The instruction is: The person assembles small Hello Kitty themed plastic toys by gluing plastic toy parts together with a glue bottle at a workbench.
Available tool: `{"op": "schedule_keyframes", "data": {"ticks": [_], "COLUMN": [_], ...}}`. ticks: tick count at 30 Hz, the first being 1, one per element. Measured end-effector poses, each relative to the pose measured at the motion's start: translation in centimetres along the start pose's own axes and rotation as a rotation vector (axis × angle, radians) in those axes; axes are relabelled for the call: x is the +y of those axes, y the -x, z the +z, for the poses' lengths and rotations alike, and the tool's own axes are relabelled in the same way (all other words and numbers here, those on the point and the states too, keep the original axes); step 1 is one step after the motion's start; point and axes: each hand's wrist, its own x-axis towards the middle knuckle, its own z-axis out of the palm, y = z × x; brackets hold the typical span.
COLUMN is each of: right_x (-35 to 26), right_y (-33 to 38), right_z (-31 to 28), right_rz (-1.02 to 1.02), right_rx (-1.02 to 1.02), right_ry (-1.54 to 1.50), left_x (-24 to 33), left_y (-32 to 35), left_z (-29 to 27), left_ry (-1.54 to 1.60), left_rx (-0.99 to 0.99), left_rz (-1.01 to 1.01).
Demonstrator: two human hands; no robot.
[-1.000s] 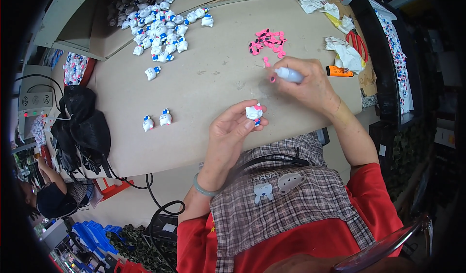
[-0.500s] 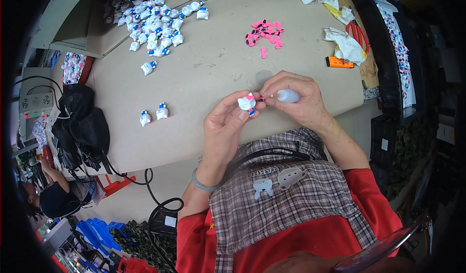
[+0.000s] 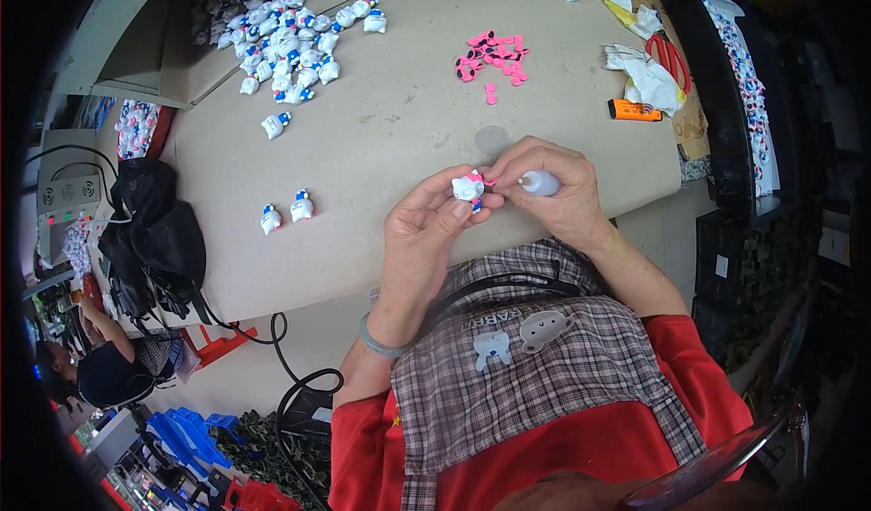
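Note:
My left hand [image 3: 417, 219] is closed on a small white cat figurine [image 3: 465, 188] with a pink patch on its head and blue clothing, held upright between thumb and fingers. Beside it my right hand [image 3: 573, 193] pinches a tiny pink piece [image 3: 490, 183] at the figurine's head; whether the two touch is too small to tell. Tucked in that same hand is a pale squeeze bottle [image 3: 542, 183], its narrow tip pointing left. Two similar figurines [image 3: 301, 206] stand on the table to the left. Pink bow-shaped pieces [image 3: 491, 55], some with dark faces, lie in a loose pile farther back.
White-and-blue figurines [image 3: 288, 50] are heaped at the back left of the table [image 3: 381, 139]. At right lie an orange box cutter-like object [image 3: 633, 110], red-handled scissors [image 3: 670, 62] and crumpled cloths [image 3: 646, 75]. A black bag [image 3: 154, 239] hangs at the left edge; another person [image 3: 113, 370] sits beyond.
The figurine has shifted slightly right, closer to my right fingers, and turned a little. The small piece in my right fingers now shows more pink. The bottle stays in that hand.

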Motion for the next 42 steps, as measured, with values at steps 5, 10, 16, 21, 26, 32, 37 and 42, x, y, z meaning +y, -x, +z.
{"op": "schedule_keyframes", "data": {"ticks": [5,10,16,21,26,32,37,42], "right_x": [-0.8,-1.1,-1.8,-1.5,-1.7,-1.7,-1.6,-2.3], "right_y": [0.0,0.0,-0.2,-0.2,-0.5,-0.3,-0.3,-0.7], "right_z": [0.2,0.4,0.4,0.2,0.3,0.9,0.5,-0.7], "right_rz": [0.034,0.103,0.447,0.518,0.551,0.590,0.566,0.581], "right_rx": [0.004,0.029,0.067,-0.002,0.000,0.063,0.077,-0.052], "right_ry": [0.052,0.117,-0.138,-0.091,-0.168,-0.275,-0.291,-0.397], "left_x": [0.0,0.0,0.1,-0.1,-0.1,-0.1,0.0,0.0], "left_y": [-0.1,-0.1,-0.1,0.0,-0.2,-0.3,-0.3,-0.2], "left_z": [0.0,0.2,0.2,0.1,0.1,0.3,0.2,0.1], "left_ry": [-0.118,-0.136,-0.241,-0.275,-0.210,-0.159,-0.175,-0.273], "left_rx": [0.044,0.060,0.084,0.065,0.080,0.112,0.108,0.127], "left_rz": [0.059,0.060,0.103,0.130,0.133,0.127,0.137,0.138]}}
